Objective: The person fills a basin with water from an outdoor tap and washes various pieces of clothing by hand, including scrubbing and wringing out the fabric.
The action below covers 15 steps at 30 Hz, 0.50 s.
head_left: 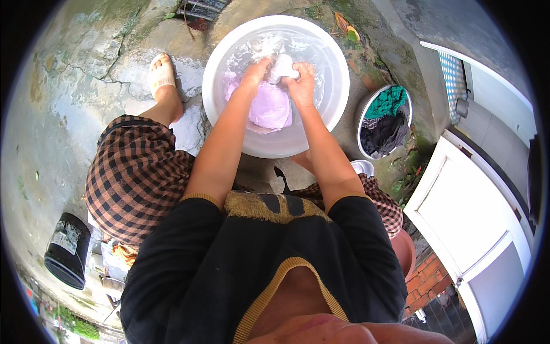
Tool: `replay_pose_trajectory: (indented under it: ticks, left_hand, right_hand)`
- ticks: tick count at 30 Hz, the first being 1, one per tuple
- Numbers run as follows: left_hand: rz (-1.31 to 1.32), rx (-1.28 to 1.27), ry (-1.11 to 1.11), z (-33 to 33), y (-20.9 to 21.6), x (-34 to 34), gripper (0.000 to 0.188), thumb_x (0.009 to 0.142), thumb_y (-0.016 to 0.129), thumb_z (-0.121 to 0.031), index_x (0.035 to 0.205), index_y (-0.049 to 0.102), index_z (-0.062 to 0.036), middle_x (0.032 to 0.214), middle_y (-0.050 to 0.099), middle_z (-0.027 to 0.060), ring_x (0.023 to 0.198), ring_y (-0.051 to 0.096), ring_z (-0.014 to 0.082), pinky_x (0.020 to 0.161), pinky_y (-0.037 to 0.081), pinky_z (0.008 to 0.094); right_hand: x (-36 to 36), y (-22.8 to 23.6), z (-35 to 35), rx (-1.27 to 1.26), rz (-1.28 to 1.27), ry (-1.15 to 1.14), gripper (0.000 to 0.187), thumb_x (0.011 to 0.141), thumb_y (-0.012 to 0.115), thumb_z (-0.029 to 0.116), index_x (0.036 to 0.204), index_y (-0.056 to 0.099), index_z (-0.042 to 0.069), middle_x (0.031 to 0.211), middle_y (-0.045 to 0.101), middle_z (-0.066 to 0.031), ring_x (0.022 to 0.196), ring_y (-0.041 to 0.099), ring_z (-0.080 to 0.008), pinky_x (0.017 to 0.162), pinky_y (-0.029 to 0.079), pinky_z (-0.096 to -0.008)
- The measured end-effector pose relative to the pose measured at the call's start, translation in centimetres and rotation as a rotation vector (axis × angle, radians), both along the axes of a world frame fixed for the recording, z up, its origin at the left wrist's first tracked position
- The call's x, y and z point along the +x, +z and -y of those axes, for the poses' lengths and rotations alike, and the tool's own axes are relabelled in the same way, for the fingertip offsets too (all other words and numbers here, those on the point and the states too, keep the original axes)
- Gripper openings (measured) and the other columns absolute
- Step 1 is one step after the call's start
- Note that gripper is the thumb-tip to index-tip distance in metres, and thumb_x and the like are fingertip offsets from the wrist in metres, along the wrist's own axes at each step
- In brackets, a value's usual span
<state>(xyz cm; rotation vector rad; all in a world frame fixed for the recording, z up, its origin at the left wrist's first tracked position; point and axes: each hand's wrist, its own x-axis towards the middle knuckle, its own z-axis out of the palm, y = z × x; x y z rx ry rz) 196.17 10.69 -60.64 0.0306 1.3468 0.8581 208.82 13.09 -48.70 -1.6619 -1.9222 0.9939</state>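
Both my arms reach into a large translucent white basin [209,86] of water on the ground in front of me. Between my hands is a bunched white cloth [282,67]. My right hand [302,86] is closed on its right side, thumb and fingers gripping the fabric. My left hand [255,73] is at the cloth's left side, fingers curled in against it; the fingertips are partly hidden. A lilac cloth [270,109] lies wet in the water just below the white one, partly under my left wrist.
Right of the basin, a metal tub [360,129] holds a green cloth [385,102] and dark clothes [382,137]. A small metal bowl [363,167] sits by my right leg. A black bucket [67,249] is at lower left, a white door [458,212] at right. The concrete ground looks wet.
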Motion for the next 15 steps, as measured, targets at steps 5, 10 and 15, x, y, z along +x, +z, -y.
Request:
replay_pose_trajectory:
  ticks: [5,10,15]
  left_hand:
    - [0.698,0.123,0.205,-1.4,11.4,-1.8,0.041,0.090,0.051,-0.038,0.109,0.059,-0.0031,0.109,0.062,0.0116,0.099,0.059,0.0230,0.088,0.048,0.0364]
    - [0.537,0.489,0.354,1.5,14.4,-0.6,0.030,0.090,0.049,-0.027,0.106,0.057,-0.0032,0.103,0.060,0.0113,0.092,0.058,0.0242,0.081,0.049,0.0385]
    - [0.424,0.165,0.539,-0.5,11.0,5.7,0.021,0.089,0.041,-0.008,0.103,0.055,-0.0024,0.091,0.061,0.0111,0.081,0.063,0.0224,0.071,0.054,0.0372]
  right_hand:
    - [-2.6,9.5,3.4,0.110,-0.278,0.251,0.025,0.062,0.057,-0.010,0.076,0.046,0.007,0.097,0.044,-0.0111,0.095,0.049,-0.0258,0.079,0.044,-0.0319]
    - [-6.4,12.6,5.6,0.318,-0.087,0.450,0.019,0.065,0.066,0.002,0.072,0.048,0.005,0.089,0.044,-0.0136,0.087,0.048,-0.0294,0.076,0.042,-0.0360]
    - [-0.1,2.8,-2.5,0.082,-0.225,-0.262,0.015,0.079,0.063,0.011,0.070,0.057,0.000,0.078,0.051,-0.0129,0.075,0.051,-0.0255,0.071,0.043,-0.0344]
